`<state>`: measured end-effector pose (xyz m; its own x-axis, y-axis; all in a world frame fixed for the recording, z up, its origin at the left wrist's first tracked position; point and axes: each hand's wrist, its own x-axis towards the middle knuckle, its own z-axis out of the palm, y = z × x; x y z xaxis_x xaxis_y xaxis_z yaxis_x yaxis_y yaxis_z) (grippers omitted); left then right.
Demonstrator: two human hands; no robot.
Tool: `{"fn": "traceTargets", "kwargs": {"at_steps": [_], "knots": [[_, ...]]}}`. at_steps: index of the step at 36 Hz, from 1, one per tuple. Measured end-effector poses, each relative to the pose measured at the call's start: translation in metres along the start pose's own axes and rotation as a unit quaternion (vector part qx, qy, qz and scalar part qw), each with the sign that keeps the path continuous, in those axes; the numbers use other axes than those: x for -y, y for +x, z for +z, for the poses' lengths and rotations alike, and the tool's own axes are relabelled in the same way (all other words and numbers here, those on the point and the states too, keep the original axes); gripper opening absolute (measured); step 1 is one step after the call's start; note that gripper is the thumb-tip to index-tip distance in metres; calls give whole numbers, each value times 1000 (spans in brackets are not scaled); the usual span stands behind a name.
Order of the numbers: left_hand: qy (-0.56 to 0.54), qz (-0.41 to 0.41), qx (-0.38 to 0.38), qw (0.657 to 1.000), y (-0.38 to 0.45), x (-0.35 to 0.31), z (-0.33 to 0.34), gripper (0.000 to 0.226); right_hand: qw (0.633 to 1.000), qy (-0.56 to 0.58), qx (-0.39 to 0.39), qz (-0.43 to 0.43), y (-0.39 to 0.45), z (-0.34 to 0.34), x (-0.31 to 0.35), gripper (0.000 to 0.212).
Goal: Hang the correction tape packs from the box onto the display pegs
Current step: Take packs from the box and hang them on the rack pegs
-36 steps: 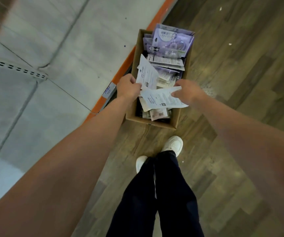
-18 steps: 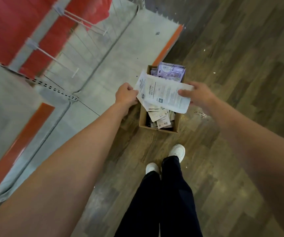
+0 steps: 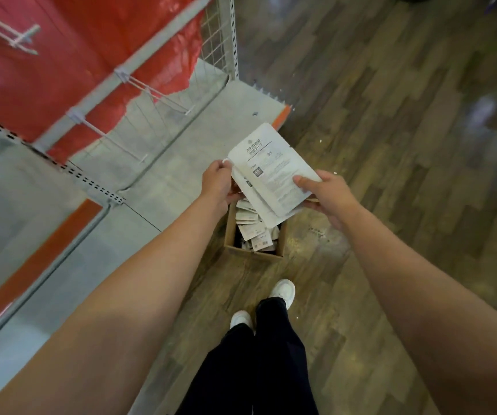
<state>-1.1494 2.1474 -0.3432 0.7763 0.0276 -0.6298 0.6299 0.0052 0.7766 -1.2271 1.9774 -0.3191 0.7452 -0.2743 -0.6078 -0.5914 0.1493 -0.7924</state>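
Wood-plank floor (image 3: 391, 145) underfoot, pale grey shelf base (image 3: 163, 163) with an orange edge to the left, red backing (image 3: 61, 55) behind white display pegs (image 3: 163, 95) jutting from a grey rail

Both bare arms stretched forward and down, meeting over an open cardboard box (image 3: 254, 253) standing on the floor beside the shelf base

Left hand (image 3: 217, 184) seen from the back, wrist straight, fingers curled in and pinching the left edge of a fanned stack of white correction tape packs (image 3: 271, 172); fingertips hidden behind the packs

Right hand (image 3: 323, 190) turned slightly inward, thumb pressed flat on the printed face of the top pack at its right edge, remaining fingers tucked beneath the stack, mostly out of sight

Stack held tilted above the box, clear of it, rounded hang-hole end pointing up and away toward the shelf, printed backs facing the camera

More packs (image 3: 250, 226) lying loose and overlapping inside the box, below the held stack

Dark trousers (image 3: 259, 354) and white shoes (image 3: 283, 290) near the lower edge, just behind the box
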Motion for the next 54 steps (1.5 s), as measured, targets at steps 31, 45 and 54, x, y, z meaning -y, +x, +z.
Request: {"fn": "traceTargets", "kwargs": {"at_steps": [31, 45, 54], "knots": [[41, 91, 9, 995, -82, -118, -35, 9, 984, -144, 82, -67, -63, 64, 103, 30], [15, 126, 122, 984, -114, -148, 36, 28, 949, -208, 139, -192, -57, 13, 162, 14], [-50, 190, 5, 981, -123, -186, 65, 41, 960, -164, 53, -219, -38, -37, 205, 25]]}}
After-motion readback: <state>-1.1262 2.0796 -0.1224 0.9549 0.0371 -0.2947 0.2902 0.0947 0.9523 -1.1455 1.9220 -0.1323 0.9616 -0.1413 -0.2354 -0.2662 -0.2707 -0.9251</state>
